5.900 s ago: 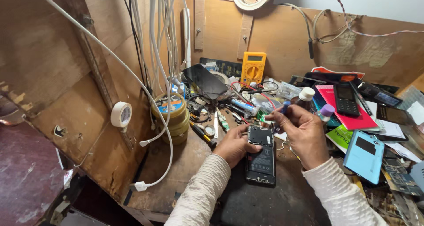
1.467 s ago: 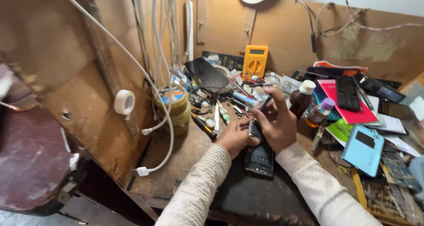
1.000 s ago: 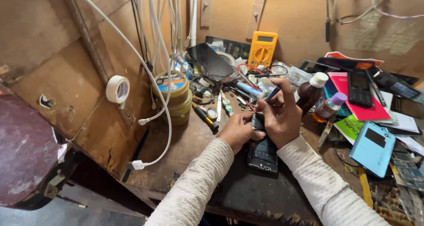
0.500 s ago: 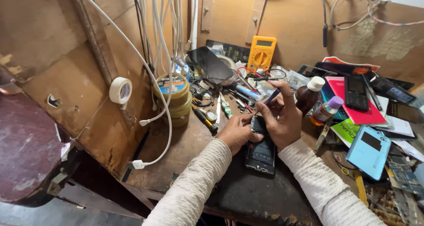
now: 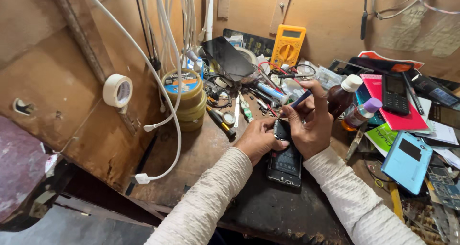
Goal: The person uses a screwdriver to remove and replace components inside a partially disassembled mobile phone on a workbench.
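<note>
An opened black smartphone lies face down on the dark workbench, its insides showing. My left hand rests on the phone's upper left edge, fingers pressing on it. My right hand holds a thin blue-handled tool between thumb and fingers, tip pointed down at the phone's top end. Both cream sleeves reach in from the bottom.
A yellow multimeter leans on the back wall. Stacked round tins, a tape roll and hanging white cables are left. Two small bottles, a red book with a keypad phone and a blue case crowd the right.
The view has shifted slightly. My right hand stays over the phone's top end with the tool, and the left hand keeps steadying the phone.
</note>
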